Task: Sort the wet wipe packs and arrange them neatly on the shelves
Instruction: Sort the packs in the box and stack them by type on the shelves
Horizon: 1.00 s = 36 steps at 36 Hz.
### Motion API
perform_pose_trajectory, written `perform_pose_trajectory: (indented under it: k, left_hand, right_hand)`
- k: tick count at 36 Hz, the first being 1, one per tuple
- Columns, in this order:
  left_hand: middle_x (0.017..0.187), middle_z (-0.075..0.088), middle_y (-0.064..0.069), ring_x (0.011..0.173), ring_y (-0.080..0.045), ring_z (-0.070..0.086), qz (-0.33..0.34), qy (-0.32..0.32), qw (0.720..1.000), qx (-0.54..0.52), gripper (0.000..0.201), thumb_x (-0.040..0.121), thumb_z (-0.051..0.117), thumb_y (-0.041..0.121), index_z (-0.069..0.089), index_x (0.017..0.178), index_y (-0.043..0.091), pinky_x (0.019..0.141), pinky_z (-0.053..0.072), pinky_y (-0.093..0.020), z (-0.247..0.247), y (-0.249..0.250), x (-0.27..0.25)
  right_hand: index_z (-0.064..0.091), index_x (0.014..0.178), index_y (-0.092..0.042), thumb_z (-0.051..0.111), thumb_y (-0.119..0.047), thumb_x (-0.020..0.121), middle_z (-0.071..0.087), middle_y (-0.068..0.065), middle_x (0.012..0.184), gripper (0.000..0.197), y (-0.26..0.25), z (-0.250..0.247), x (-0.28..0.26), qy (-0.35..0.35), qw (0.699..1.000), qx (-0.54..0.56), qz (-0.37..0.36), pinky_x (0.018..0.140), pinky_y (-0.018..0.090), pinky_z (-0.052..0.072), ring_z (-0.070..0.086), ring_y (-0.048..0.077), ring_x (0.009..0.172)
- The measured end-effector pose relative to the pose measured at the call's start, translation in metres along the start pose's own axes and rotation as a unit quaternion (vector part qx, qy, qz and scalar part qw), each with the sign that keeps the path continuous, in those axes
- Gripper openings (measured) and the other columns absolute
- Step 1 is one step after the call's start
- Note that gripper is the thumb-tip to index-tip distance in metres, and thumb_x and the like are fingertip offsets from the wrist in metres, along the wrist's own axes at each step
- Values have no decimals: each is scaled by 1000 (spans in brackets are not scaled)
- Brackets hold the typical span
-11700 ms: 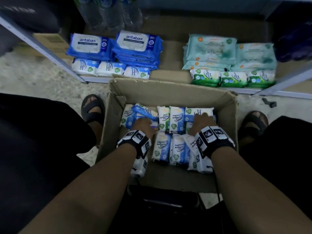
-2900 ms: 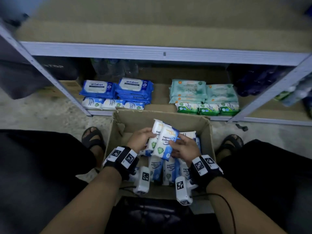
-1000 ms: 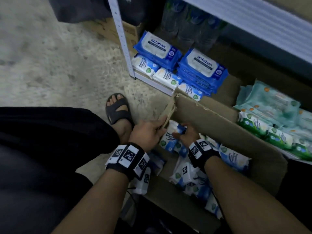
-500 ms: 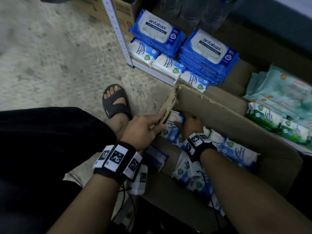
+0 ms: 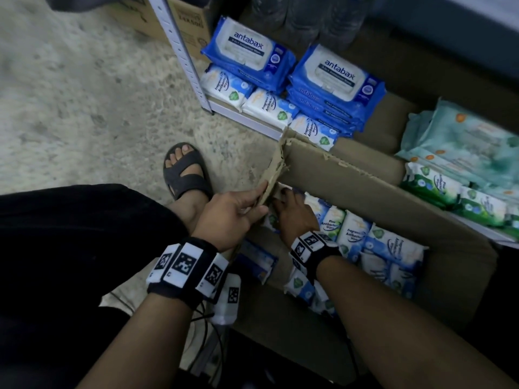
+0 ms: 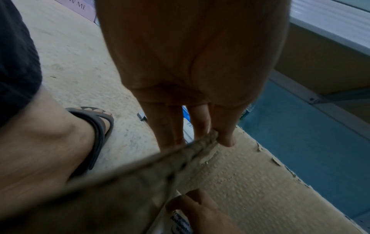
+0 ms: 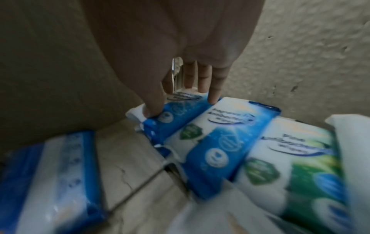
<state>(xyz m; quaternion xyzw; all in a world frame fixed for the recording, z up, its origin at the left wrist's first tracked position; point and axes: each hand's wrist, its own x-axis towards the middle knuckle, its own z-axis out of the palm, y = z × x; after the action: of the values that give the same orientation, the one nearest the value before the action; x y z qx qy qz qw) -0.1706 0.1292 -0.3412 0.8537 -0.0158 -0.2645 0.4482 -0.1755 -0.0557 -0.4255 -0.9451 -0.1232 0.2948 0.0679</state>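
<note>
left hand (image 5: pixel 234 217) pinching torn corner of cardboard box (image 5: pixel 365 178), right hand (image 7: pixel 180 47) just inside that corner, thumb and fingers clamped on blue-white wipe pack (image 7: pixel 176 107), more packs beside it

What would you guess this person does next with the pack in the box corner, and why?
Probably lift the blue pack up out of the box: the right hand pinches it in the corner, the left hand holds the side wall back, and matching packs line the shelf front.
</note>
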Motion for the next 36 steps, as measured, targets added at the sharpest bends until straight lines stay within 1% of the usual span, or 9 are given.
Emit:
perform_pose_trajectory:
  k: [9,12,14,19,22,25,28,31,36]
  left_hand:
    - [130,63,12,123,-4,56,11,5,1000,9,52,92,66,35,49,142,37,103,49,-35,1,2,1]
    - [131,62,14,124,-3,55,12,-3,1000,2,53,92,64,38,48,142,38,103,49,-36,0,-1,1]
    - [132,61,16,125,-2,54,9,-8,1000,-10,55,89,61,46,48,142,40,104,48,-36,0,-3,2]
    - [134,58,19,127,1,52,-2,-22,999,-49,58,83,58,53,47,140,45,108,45,-37,0,-9,6]
    - [132,59,20,126,0,53,-6,-23,998,-50,58,83,59,53,45,139,48,107,46,-37,0,-10,7]
    - [131,60,20,126,-1,53,-7,-18,999,-37,57,84,59,53,44,139,49,107,46,-37,0,-8,7]
    - [131,60,19,126,0,52,-9,-6,999,-36,57,83,60,52,47,138,48,107,46,-36,2,-6,6]
    - [133,60,17,126,-2,53,-11,5,999,-42,55,85,62,48,49,139,44,107,46,-38,5,-6,4]
    - [133,60,15,127,-3,52,-14,22,999,-43,53,87,61,45,50,139,43,108,45,-39,10,-7,-1]
  right_hand:
    - [35,147,-20,66,-32,82,33,18,151,73,-7,-5,2,76,994,9,-82,108,57,33,35,43,132]
    - [13,157,-23,43,-44,95,8,8,164,72,-9,-2,5,14,995,-24,-93,118,59,-3,5,37,149]
    - [17,157,-24,38,-46,98,11,6,164,66,-5,2,8,2,994,-60,-87,115,60,-14,2,35,150]
    - [48,143,-23,40,-43,97,35,9,151,51,-4,-2,8,-22,992,-115,-47,114,64,10,19,42,142]
    - [40,147,-23,34,-46,101,28,12,155,53,0,-3,6,-30,994,-97,-38,116,60,8,15,43,144]
    - [15,157,-23,26,-53,102,2,9,165,63,4,-11,-2,-46,995,-69,-64,119,56,-5,-3,37,150]
    - [25,154,-18,35,-48,101,7,12,163,62,6,-24,-19,-16,996,-60,-63,121,52,7,6,36,149]
    - [41,141,-17,48,-37,96,27,12,150,49,10,-26,-35,19,999,-23,32,108,48,30,27,37,135]
    - [27,147,-14,56,-36,95,19,14,151,64,25,-7,-58,-20,973,91,209,106,47,38,26,36,136]
